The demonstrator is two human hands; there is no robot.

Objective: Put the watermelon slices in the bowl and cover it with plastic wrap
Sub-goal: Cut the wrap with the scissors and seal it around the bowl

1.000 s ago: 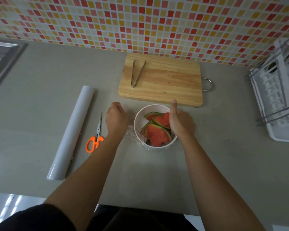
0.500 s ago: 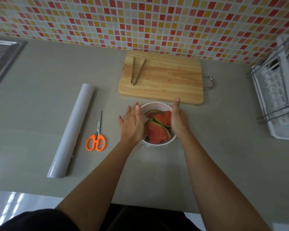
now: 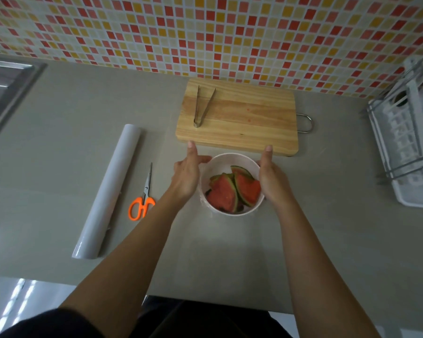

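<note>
A white bowl (image 3: pixel 226 160) stands on the grey counter just in front of the cutting board. Red watermelon slices (image 3: pixel 232 191) with green rind lie inside it. Clear plastic wrap over the bowl is hard to make out; only faint wrinkles show at its lower left side. My left hand (image 3: pixel 187 174) lies flat against the bowl's left wall, fingers straight and pointing away from me. My right hand (image 3: pixel 270 176) presses the right wall the same way. The plastic wrap roll (image 3: pixel 108 191) lies to the left.
Orange-handled scissors (image 3: pixel 143 200) lie between the roll and my left arm. A wooden cutting board (image 3: pixel 239 118) with metal tongs (image 3: pixel 201 104) sits behind the bowl. A white dish rack (image 3: pixel 408 142) stands at the right, a steel sink (image 3: pixel 3 93) at the far left.
My left hand moved from the counter left of the bowl onto its left side. Both hands now stretch flat along the bowl's walls. The loose wrap at the left is now pressed in.
</note>
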